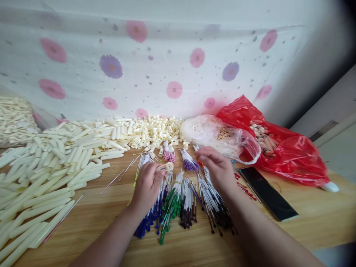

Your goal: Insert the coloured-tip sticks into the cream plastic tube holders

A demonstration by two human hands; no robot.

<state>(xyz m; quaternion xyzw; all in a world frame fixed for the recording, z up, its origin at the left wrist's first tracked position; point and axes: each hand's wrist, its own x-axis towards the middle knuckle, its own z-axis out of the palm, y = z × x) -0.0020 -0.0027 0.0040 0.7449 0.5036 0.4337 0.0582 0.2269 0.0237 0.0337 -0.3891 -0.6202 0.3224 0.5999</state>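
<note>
My left hand [147,184] pinches a short cream slotted plastic tube [165,167], with bits of colour showing in its slots. To the right, my right hand [218,167] has thumb and fingers drawn together over orange-red tips [200,162]; what lies between the fingers is hidden. Below and between the hands lie bundles of thin white sticks with coloured ends, like pen refills: blue [147,222], green [171,204], brown [188,207] and black [215,196]. Behind them are a purple bundle [190,160] and a pink bundle [168,152].
Long cream tubes [50,185] cover the table's left side. Short slotted pieces [158,129] are heaped at the back. On the right are a clear plastic bag [205,129], a red bag [300,152] holding assembled pieces and a black flat phone-like object [268,193].
</note>
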